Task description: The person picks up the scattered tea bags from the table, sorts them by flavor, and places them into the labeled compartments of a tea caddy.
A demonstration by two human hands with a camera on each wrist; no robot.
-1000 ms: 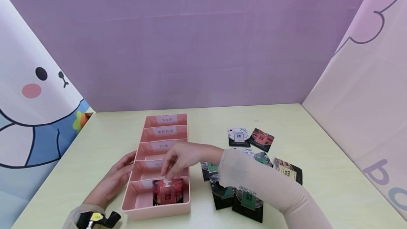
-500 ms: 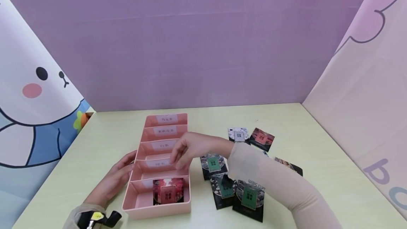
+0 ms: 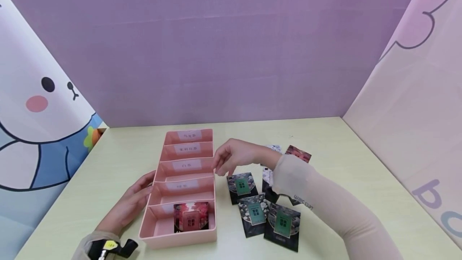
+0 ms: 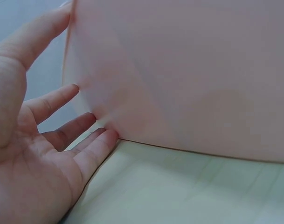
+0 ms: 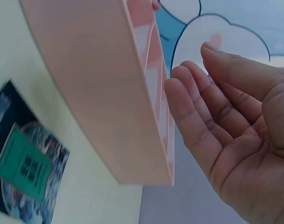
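A pink divided box (image 3: 178, 240) with labelled compartments stands on the table. In its nearest compartment lies a red tea sachet (image 3: 191, 217). My left hand (image 3: 130, 200) rests against the box's left side; the left wrist view shows its fingertips touching the pink wall (image 4: 197, 88), fingers spread. Just past the box's right rim, my right hand (image 3: 236, 156) hovers with loosely bent fingers. In the right wrist view nothing is between the thumb and fingers of that hand (image 5: 239, 126). Beneath and right of it lie black sachets with green labels, one nearby sachet (image 3: 242, 186) among them.
More sachets lie right of the box, including a green-labelled sachet (image 3: 282, 226) near the front and a red sachet (image 3: 298, 154) farther back. My right sleeve (image 3: 325, 200) covers part of the group. A purple backdrop (image 3: 223, 51) rises behind the table.
My right hand has left the red sachet in the nearest compartment and moved up and right, out over the box's right rim. The left hand has stayed in place.
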